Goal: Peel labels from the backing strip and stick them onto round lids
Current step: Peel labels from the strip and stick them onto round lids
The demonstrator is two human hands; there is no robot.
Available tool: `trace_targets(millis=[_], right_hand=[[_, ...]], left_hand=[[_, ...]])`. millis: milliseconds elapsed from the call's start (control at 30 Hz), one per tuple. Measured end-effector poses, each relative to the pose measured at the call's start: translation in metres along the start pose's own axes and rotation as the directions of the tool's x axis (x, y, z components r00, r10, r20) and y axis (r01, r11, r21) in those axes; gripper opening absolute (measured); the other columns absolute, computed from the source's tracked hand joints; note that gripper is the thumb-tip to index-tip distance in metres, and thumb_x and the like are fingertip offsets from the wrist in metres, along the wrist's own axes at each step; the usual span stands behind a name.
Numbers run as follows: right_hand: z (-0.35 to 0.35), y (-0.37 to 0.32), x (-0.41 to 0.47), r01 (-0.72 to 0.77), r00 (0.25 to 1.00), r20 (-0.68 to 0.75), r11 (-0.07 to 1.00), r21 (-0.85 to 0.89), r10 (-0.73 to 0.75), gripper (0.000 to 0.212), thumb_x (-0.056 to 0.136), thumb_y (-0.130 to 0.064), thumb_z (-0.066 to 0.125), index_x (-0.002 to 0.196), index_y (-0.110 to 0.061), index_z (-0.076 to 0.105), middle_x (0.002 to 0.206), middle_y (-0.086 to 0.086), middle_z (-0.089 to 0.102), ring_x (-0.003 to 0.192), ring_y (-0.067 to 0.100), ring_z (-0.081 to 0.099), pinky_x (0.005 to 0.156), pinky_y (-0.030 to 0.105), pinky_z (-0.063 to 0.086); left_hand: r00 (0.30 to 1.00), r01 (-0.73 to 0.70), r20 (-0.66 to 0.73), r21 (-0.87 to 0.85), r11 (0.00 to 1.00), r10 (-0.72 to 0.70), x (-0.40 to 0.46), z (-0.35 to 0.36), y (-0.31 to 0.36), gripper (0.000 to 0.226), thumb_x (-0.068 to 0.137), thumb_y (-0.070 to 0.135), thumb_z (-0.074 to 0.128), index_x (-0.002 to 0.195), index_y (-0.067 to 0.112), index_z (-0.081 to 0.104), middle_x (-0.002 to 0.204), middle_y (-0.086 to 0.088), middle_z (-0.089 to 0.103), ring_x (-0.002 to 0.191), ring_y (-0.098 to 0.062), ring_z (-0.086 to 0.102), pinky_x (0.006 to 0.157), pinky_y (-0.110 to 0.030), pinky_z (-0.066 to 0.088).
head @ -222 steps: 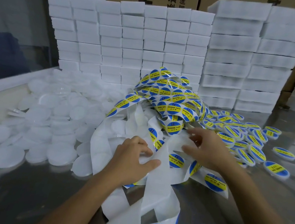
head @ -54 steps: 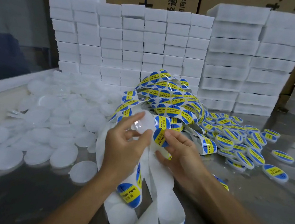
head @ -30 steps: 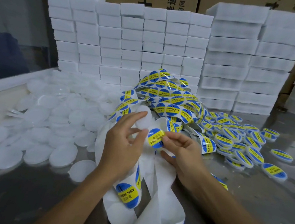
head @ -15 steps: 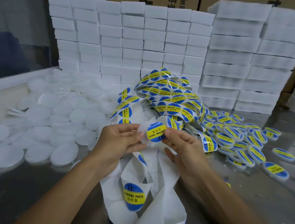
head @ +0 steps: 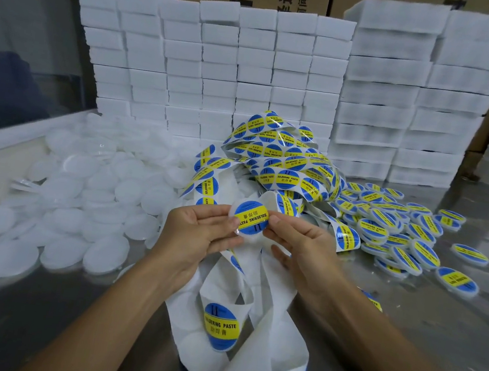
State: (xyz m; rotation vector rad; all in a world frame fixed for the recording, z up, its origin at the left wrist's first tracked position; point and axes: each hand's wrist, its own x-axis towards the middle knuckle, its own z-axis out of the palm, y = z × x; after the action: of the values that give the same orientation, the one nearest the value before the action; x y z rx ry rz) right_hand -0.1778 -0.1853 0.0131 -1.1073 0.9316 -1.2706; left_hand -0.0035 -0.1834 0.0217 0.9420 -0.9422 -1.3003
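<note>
Left to right: our left hand [head: 200, 232] pinches the lid [head: 249, 221] at its left edge; the label [head: 251, 218], half-applied a moment ago, now lies flat; our right hand [head: 300, 247] pinches the right edge. Labelling looks complete.

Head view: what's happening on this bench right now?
A person is labelling lids. The left hand and right hand together hold one round white plastic lid, its blue-and-yellow "Soldering Paste" label on top. Bare white lids are heaped to the left, labelled lids to the right, and the white backing strip trails below.
</note>
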Motion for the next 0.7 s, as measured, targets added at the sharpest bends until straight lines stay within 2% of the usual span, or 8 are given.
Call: trace_targets(millis=[167, 300, 433, 500, 567, 633, 700], right_hand=[[-0.0002, 0.0001, 0.0, -0.001, 1.0, -0.002, 1.0, -0.011, 0.001, 0.023, 0.069, -0.034, 0.076, 0.089, -0.026, 0.081, 0.095, -0.001, 0.077, 0.084, 0.004, 0.069, 0.092, 0.034, 0.044], [0.0002, 0.001, 0.0005, -0.006, 1.0, -0.006, 1.0, -0.017, 0.006, 0.011, 0.084, -0.026, 0.073, 0.09, -0.025, 0.081, 0.096, -0.002, 0.077, 0.086, 0.004, 0.068, 0.091, 0.033, 0.044], [0.0007, 0.0008, -0.0007, 0.011, 1.0, -0.018, 1.0, -0.016, -0.012, 0.01, 0.085, -0.023, 0.072, 0.087, -0.024, 0.081, 0.092, -0.002, 0.077, 0.082, 0.003, 0.068, 0.087, 0.031, 0.045], [0.0012, 0.002, -0.0004, 0.061, 0.997, -0.039, 0.997, -0.045, -0.063, 0.009, 0.086, -0.02, 0.072, 0.086, -0.023, 0.081, 0.089, -0.001, 0.077, 0.079, 0.003, 0.068, 0.08, 0.026, 0.048], [0.0027, 0.0043, 0.0001, 0.168, 0.983, -0.058, 0.981, -0.102, -0.174, 0.01, 0.086, -0.014, 0.073, 0.088, -0.02, 0.08, 0.086, 0.0, 0.077, 0.078, 0.006, 0.07, 0.072, 0.021, 0.054], [0.0045, 0.0069, 0.0008, 0.28, 0.954, -0.057, 0.94, -0.197, -0.296, 0.011, 0.085, -0.011, 0.075, 0.088, -0.021, 0.077, 0.085, -0.003, 0.078, 0.081, 0.012, 0.073, 0.073, 0.021, 0.057], [0.0057, 0.0098, 0.0018, 0.336, 0.927, -0.061, 0.892, -0.302, -0.37, 0.011, 0.081, -0.017, 0.079, 0.087, -0.024, 0.074, 0.085, -0.005, 0.077, 0.079, 0.015, 0.073, 0.071, 0.024, 0.059]], left_hand=[[1.0, -0.004, 0.013, 0.012, 1.0, 0.004, -0.0018, 0.0012, 0.0011, 0.046, 0.057, 0.012, 0.078, 0.1, 0.001, 0.066, 0.089, -0.015, 0.076, 0.079, -0.027, 0.075, 0.064, -0.028, 0.06], [1.0, -0.006, 0.002, 0.031, 1.0, 0.006, -0.0019, 0.0016, 0.001, 0.031, 0.069, 0.006, 0.078, 0.098, 0.003, 0.067, 0.087, -0.015, 0.076, 0.076, -0.025, 0.075, 0.063, -0.026, 0.059], [1.0, -0.014, -0.025, 0.057, 0.998, 0.015, -0.0026, 0.0018, 0.0009, 0.026, 0.076, 0.002, 0.076, 0.1, 0.001, 0.066, 0.085, -0.014, 0.076, 0.077, -0.027, 0.075, 0.062, -0.026, 0.059], [0.997, -0.047, -0.05, 0.083, 0.995, 0.051, -0.0041, 0.0027, 0.0005, 0.021, 0.076, 0.001, 0.077, 0.094, 0.003, 0.068, 0.082, -0.014, 0.076, 0.074, -0.027, 0.075, 0.06, -0.025, 0.058], [0.99, -0.112, -0.076, 0.132, 0.985, 0.122, -0.0056, 0.0038, -0.0011, 0.016, 0.075, 0.001, 0.079, 0.086, 0.007, 0.07, 0.077, -0.013, 0.075, 0.07, -0.027, 0.074, 0.06, -0.025, 0.058], [0.971, -0.199, -0.081, 0.242, 0.95, 0.224, -0.0061, 0.0053, -0.0045, 0.015, 0.074, 0.002, 0.08, 0.078, 0.015, 0.072, 0.072, -0.011, 0.074, 0.067, -0.028, 0.074, 0.062, -0.028, 0.06], [0.953, -0.267, -0.052, 0.332, 0.905, 0.3, -0.0069, 0.0086, -0.0075, 0.017, 0.072, 0.005, 0.082, 0.072, 0.02, 0.073, 0.067, -0.008, 0.073, 0.064, -0.026, 0.073, 0.066, -0.03, 0.061]])
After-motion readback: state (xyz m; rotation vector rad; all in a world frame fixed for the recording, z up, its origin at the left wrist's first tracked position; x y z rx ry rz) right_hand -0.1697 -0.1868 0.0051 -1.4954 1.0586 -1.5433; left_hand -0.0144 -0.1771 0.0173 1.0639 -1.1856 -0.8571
